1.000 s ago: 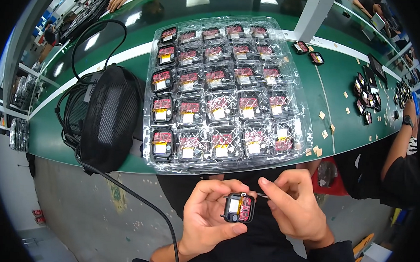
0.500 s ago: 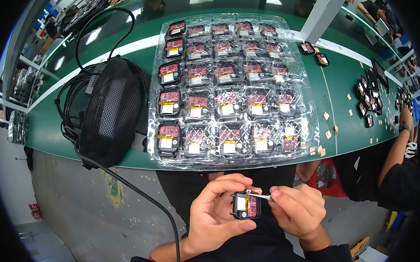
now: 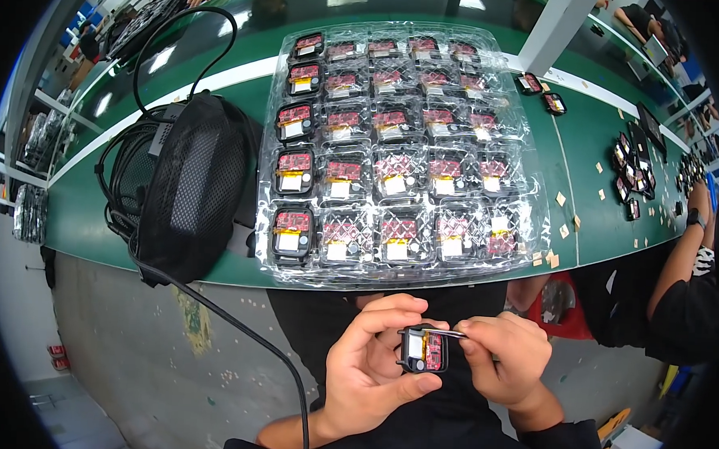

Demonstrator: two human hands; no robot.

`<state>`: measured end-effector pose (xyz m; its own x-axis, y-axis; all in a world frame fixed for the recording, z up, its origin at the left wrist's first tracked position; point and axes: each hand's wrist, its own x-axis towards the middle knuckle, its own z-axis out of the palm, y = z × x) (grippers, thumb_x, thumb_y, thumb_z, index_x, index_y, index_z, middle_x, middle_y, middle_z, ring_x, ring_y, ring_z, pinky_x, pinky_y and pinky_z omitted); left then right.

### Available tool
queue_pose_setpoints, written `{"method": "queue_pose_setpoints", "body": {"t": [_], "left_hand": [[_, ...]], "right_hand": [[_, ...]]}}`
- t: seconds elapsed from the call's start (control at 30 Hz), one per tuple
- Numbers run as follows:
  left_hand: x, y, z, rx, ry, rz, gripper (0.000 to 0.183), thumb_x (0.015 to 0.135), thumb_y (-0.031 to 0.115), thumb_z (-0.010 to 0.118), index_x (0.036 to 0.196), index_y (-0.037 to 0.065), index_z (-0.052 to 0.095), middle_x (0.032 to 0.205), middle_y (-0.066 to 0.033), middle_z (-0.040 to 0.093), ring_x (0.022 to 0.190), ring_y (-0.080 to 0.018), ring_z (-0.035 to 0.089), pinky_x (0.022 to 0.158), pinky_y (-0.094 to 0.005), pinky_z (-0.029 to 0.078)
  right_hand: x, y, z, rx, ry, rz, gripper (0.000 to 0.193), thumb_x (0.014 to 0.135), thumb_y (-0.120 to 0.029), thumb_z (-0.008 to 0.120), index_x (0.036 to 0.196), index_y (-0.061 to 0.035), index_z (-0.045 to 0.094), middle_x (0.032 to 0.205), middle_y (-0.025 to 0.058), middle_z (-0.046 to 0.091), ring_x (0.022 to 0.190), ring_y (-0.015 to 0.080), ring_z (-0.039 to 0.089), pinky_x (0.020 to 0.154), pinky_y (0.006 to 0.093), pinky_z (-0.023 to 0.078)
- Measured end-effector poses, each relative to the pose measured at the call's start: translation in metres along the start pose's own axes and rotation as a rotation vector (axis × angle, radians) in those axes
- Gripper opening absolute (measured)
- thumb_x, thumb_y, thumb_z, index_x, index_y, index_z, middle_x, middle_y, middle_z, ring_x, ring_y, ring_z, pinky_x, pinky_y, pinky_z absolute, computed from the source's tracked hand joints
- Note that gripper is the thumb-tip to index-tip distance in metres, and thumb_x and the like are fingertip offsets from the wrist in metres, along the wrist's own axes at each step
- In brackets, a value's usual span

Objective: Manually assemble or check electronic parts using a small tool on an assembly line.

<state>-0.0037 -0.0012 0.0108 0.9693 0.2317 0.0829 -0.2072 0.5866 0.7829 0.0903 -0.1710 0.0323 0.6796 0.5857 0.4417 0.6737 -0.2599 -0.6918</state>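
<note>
My left hand grips an open watch case by its edges, between thumb and fingers. Inside the black case are a red circuit board, a whitish block, a strip of yellow tape and a small round silver part. Metal tweezers are pinched between the thumb and fingers of my right hand. Their tips reach the upper edge of the case; whether they hold anything is too small to tell. Just beyond my hands, a clear plastic tray on the bench carries rows of similar open watch cases.
Left of the tray sits a black mesh bag with a cable hanging past the bench edge. Loose watch cases and small tan pieces lie on the green bench. A co-worker's arm is at the right.
The tweezers have tilted flatter along the case's upper edge, and my right hand has shifted slightly left. A small white piece seen at their tips earlier no longer shows. My left hand keeps its hold.
</note>
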Motion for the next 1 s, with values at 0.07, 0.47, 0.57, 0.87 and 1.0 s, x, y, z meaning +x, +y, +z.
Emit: {"method": "queue_pose_setpoints", "body": {"t": [0.07, 0.47, 0.57, 0.87, 1.0], "left_hand": [[0.000, -0.001, -0.001, 0.003, 0.002, 0.003, 0.062, 0.080, -0.009, 0.082, 0.133, -0.002, 0.051, 0.144, -0.0185, 0.041, 0.128, -0.0315, 0.058, 0.108, -0.0412, 0.051], [-0.003, -0.003, -0.001, -0.005, 0.033, -0.005, 0.061, 0.080, -0.010, 0.081, 0.133, -0.002, 0.051, 0.144, -0.0167, 0.040, 0.128, -0.0293, 0.058, 0.109, -0.0405, 0.050], [-0.003, -0.004, -0.001, -0.008, 0.032, -0.002, 0.062, 0.080, -0.010, 0.081, 0.133, -0.002, 0.051, 0.145, -0.0165, 0.040, 0.127, -0.0289, 0.058, 0.109, -0.0402, 0.050], [-0.003, -0.004, 0.000, 0.028, 0.024, 0.000, 0.062, 0.079, -0.010, 0.082, 0.133, -0.003, 0.051, 0.144, -0.0171, 0.041, 0.128, -0.0299, 0.058, 0.109, -0.0408, 0.050], [-0.005, -0.006, 0.003, 0.001, 0.074, 0.006, 0.063, 0.078, -0.010, 0.083, 0.133, -0.003, 0.052, 0.144, -0.0185, 0.042, 0.128, -0.0333, 0.058, 0.108, -0.0437, 0.052]], "right_hand": [[-0.001, -0.001, 0.000, -0.120, 0.005, -0.061, 0.021, 0.078, -0.002, 0.080, 0.098, -0.0003, 0.072, 0.085, 0.0093, 0.073, 0.056, 0.0195, 0.061, 0.051, 0.0297, 0.048], [-0.008, 0.001, 0.000, -0.179, 0.020, -0.101, 0.020, 0.079, -0.002, 0.079, 0.097, 0.0017, 0.072, 0.084, 0.0111, 0.073, 0.055, 0.0200, 0.060, 0.050, 0.0293, 0.047], [-0.007, 0.000, -0.001, -0.179, 0.022, -0.091, 0.020, 0.078, -0.002, 0.080, 0.097, 0.0013, 0.072, 0.084, 0.0111, 0.073, 0.055, 0.0200, 0.060, 0.050, 0.0292, 0.047], [-0.009, 0.005, 0.000, -0.137, 0.008, -0.091, 0.022, 0.079, -0.001, 0.079, 0.100, 0.0007, 0.071, 0.084, 0.0102, 0.073, 0.054, 0.0189, 0.060, 0.049, 0.0290, 0.046], [-0.012, 0.000, 0.003, -0.194, 0.015, -0.096, 0.022, 0.080, -0.001, 0.078, 0.100, 0.0020, 0.070, 0.083, 0.0106, 0.072, 0.054, 0.0188, 0.061, 0.049, 0.0290, 0.047]]}}
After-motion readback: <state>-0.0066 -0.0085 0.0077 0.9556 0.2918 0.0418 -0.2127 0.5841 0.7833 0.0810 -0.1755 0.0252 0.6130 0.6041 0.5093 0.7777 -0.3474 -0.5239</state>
